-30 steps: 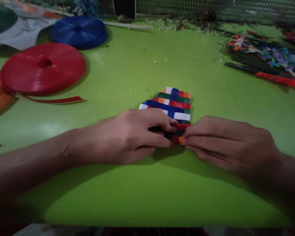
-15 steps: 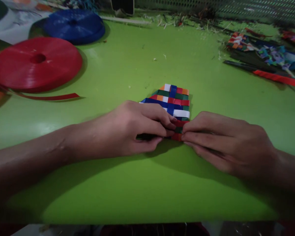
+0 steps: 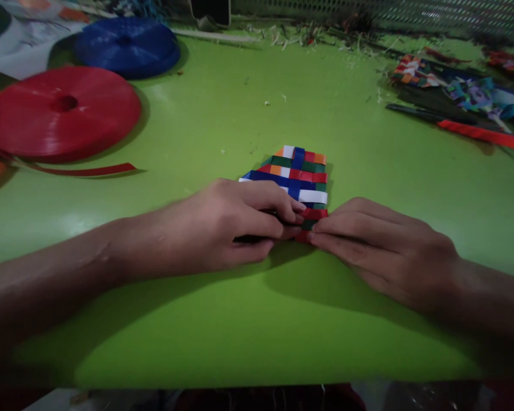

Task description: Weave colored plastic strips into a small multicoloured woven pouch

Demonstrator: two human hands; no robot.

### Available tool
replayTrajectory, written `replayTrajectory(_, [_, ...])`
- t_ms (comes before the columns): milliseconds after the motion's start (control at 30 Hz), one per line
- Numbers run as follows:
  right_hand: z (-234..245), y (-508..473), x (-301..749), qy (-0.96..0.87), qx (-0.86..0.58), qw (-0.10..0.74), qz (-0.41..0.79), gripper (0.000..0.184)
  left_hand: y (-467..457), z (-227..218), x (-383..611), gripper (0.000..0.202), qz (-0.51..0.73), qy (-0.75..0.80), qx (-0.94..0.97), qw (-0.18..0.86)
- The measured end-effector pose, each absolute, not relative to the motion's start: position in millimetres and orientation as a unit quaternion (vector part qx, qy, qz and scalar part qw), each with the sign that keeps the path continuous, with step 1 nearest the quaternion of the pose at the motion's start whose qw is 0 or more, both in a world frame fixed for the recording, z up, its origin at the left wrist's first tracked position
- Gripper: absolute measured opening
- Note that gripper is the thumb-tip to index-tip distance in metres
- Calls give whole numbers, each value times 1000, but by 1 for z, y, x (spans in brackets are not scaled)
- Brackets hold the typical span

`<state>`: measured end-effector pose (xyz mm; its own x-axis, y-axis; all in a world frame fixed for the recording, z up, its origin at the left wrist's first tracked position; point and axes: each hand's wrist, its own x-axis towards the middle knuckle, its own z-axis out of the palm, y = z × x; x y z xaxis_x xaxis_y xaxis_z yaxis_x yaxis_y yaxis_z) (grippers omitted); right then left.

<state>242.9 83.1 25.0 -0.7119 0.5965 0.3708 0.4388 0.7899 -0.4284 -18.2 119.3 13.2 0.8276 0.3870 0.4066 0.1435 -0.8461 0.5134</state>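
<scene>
A small woven ribbon piece [image 3: 303, 177] in blue, red, green, white and orange lies flat on the green tabletop. My left hand [image 3: 240, 222] covers its lower left part, with the fingers closed on it near the lower edge. At the lower right corner, the fingertips of my right hand [image 3: 381, 245] pinch the ribbon ends. Both sets of fingertips are close together, and the strip ends between them are partly hidden.
A red ribbon roll [image 3: 62, 117] lies at the left with a loose end sticking out; a blue ribbon roll [image 3: 127, 47] is behind it. On the right are a red-handled tool [image 3: 482, 132] and woven ribbon pieces [image 3: 411, 71]. Scraps [image 3: 285, 35] litter the back edge.
My right hand's fingertips have shifted slightly left and closer along the lower right corner. The woven piece and my left hand are almost unmoved; the whole view has shifted a little.
</scene>
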Motion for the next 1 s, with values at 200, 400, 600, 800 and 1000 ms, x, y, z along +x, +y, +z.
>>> replayTrajectory(200, [25, 80, 245, -920, -285, 253, 89, 25, 117, 12, -18, 17, 277, 130, 922, 235])
replayTrajectory(400, [23, 76, 252, -918, -294, 239, 116, 23, 117, 7, -18, 21, 284, 119, 918, 250])
replayTrajectory(600, [23, 73, 258, -934, -270, 207, 112, 22, 115, 5, -18, 19, 274, 110, 929, 225])
replayTrajectory(800, [24, 77, 258, -945, -255, 189, 79, 26, 113, 13, -17, 22, 252, 126, 933, 224])
replayTrajectory(1000, [21, 81, 260, -946, -258, 176, 81, 25, 110, 11, -16, 23, 240, 128, 940, 205])
